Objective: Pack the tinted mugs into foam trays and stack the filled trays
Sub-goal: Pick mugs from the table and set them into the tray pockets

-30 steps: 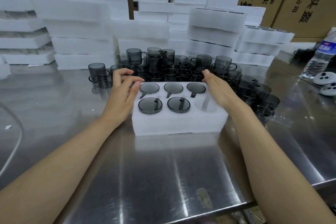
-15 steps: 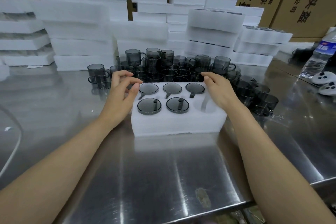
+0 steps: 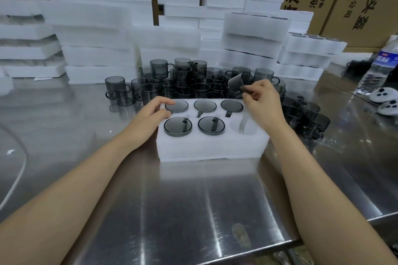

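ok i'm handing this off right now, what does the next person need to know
Left hand: open, resting on the far left corner of the foam tray.
Right hand: pinches a tilted mug by its handle, above the tray's far right end.
Done: five seated mugs fill five of the six pockets.
Left: put the held mug in the empty near-right pocket, then stack the tray. Loose mugs wait behind and to the right of it for more trays.

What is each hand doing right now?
Left hand: open, resting on the foam tray.
Right hand: pinching a tinted mug by its handle.
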A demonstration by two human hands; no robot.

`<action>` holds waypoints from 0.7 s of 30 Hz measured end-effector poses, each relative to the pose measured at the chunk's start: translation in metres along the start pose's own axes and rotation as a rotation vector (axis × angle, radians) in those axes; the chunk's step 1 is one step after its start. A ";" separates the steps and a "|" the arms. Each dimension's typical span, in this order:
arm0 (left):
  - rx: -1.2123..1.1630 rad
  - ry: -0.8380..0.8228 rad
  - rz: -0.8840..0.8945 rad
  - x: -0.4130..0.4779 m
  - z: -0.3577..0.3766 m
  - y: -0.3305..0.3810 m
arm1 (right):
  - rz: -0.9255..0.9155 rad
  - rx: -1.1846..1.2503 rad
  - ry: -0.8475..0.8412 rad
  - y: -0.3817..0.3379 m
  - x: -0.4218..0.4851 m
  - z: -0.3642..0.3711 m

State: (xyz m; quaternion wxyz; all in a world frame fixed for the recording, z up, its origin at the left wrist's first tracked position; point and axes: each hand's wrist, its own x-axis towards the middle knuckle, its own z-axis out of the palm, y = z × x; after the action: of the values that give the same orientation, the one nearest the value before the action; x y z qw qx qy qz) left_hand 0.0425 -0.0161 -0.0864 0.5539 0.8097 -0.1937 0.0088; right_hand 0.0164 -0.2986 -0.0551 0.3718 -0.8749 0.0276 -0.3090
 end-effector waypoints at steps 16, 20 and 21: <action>-0.163 0.191 0.007 0.011 -0.005 -0.010 | 0.251 1.004 -0.112 -0.033 -0.011 -0.020; -0.114 -0.019 -0.052 0.007 -0.010 -0.008 | 0.492 1.418 -0.244 -0.041 -0.012 -0.022; -0.130 -0.017 -0.057 0.006 -0.010 -0.007 | 0.539 1.500 -0.248 -0.043 -0.012 -0.022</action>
State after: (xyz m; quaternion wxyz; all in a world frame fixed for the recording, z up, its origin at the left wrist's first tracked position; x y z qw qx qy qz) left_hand 0.0526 -0.0070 -0.0871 0.6036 0.7773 -0.1755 -0.0265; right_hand -0.0137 -0.2785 -0.0210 0.9223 -0.3833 -0.0184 -0.0456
